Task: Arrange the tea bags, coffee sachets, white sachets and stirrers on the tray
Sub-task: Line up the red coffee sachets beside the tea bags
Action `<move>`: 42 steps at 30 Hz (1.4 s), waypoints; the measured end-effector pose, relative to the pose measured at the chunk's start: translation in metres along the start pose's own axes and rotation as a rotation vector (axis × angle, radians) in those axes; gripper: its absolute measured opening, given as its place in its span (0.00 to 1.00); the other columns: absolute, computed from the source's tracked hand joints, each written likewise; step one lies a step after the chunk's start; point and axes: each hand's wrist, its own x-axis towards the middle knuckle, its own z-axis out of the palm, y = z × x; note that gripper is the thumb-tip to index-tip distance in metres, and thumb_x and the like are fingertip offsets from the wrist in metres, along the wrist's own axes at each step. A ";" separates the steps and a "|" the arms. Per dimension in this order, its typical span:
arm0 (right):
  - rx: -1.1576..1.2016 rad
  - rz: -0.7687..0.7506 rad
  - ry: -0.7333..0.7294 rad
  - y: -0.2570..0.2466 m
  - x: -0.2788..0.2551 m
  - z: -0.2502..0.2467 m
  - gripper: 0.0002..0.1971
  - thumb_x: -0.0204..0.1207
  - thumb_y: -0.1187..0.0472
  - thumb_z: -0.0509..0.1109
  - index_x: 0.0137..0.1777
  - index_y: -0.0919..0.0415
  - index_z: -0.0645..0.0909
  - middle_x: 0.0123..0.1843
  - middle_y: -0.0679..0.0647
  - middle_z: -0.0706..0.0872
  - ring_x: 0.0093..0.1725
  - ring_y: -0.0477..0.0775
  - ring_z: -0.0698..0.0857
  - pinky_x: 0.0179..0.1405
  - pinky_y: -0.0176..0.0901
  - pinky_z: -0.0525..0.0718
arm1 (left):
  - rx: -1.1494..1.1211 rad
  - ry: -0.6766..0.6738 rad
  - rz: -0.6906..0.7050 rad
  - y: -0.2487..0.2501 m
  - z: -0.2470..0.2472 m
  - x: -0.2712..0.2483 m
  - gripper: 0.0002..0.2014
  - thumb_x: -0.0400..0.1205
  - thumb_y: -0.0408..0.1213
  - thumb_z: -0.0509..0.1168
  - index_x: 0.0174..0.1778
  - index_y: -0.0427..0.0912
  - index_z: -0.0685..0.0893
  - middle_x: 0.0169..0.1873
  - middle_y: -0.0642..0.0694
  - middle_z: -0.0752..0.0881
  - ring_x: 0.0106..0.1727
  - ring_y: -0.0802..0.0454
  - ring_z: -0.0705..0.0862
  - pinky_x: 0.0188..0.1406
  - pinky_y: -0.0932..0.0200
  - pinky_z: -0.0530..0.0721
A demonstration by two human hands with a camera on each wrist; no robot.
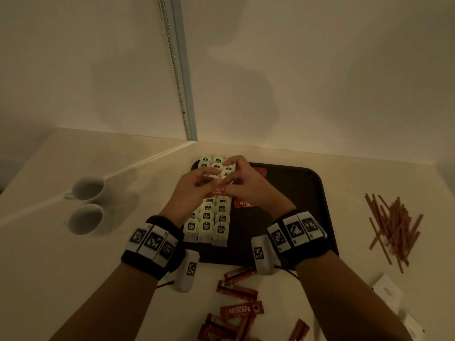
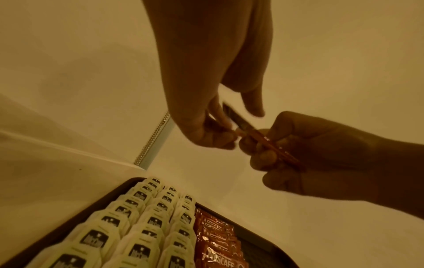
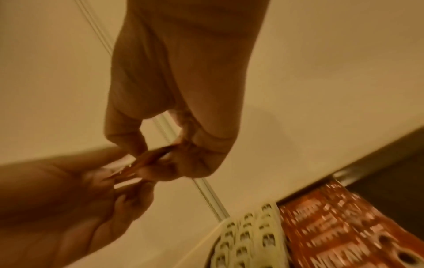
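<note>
- Head view: both hands meet above the dark tray point(image 1: 317, 193). The left hand point(image 1: 194, 185) and right hand point(image 1: 242, 183) hold a red coffee sachet point(image 1: 219, 190) between them, over the tea bags point(image 1: 213, 217).
- The tea bags lie in three overlapping columns along the tray's left part. Beside them on the tray lies a row of coffee sachets point(image 1: 243, 204), mostly hidden by the right hand.
- Only the head view shows the worktop point(image 1: 369, 173) around the tray: loose coffee sachets point(image 1: 240, 308) near the person, a heap of stirrers point(image 1: 394, 230) to the right, white sachets point(image 1: 386, 289) at the lower right, and two white cups point(image 1: 87, 203) to the left.
- Left wrist view: the left fingers point(image 2: 211, 134) are curled and pinch one end of the held sachet, seen edge-on point(image 2: 270, 143). The right hand point(image 2: 321, 154) grips the other end with bent fingers.
- This view also shows the tray row of sachets point(image 2: 218, 243) touching the rightmost tea-bag column point(image 2: 183, 217), which the head view hides.
- Right wrist view, blurred: the right thumb and fingers point(image 3: 201, 159) close on the sachet point(image 3: 149, 159), and the left hand point(image 3: 69, 195) comes in from the left with its fingertips on it. How many sachets are held I cannot tell.
</note>
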 end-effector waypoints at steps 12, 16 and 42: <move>-0.148 -0.331 0.340 -0.032 -0.013 -0.012 0.07 0.70 0.65 0.76 0.48 0.61 0.88 0.42 0.45 0.88 0.41 0.35 0.86 0.44 0.23 0.80 | -0.334 -0.015 0.059 0.005 0.001 -0.010 0.11 0.72 0.35 0.70 0.50 0.41 0.87 0.41 0.46 0.91 0.44 0.53 0.90 0.46 0.65 0.86; -0.248 -0.359 0.367 -0.038 -0.012 -0.013 0.08 0.71 0.62 0.76 0.50 0.58 0.88 0.41 0.38 0.86 0.44 0.33 0.85 0.45 0.22 0.80 | -0.446 -0.038 0.042 0.005 0.005 -0.011 0.11 0.77 0.28 0.66 0.54 0.38 0.86 0.45 0.44 0.90 0.44 0.53 0.90 0.45 0.66 0.86; 0.163 -0.055 0.247 0.005 -0.019 -0.018 0.07 0.75 0.67 0.70 0.48 0.56 0.84 0.46 0.54 0.88 0.40 0.42 0.87 0.42 0.31 0.85 | 0.042 0.171 0.210 0.023 0.002 -0.004 0.07 0.73 0.28 0.75 0.44 0.42 0.89 0.36 0.47 0.91 0.36 0.58 0.89 0.38 0.67 0.85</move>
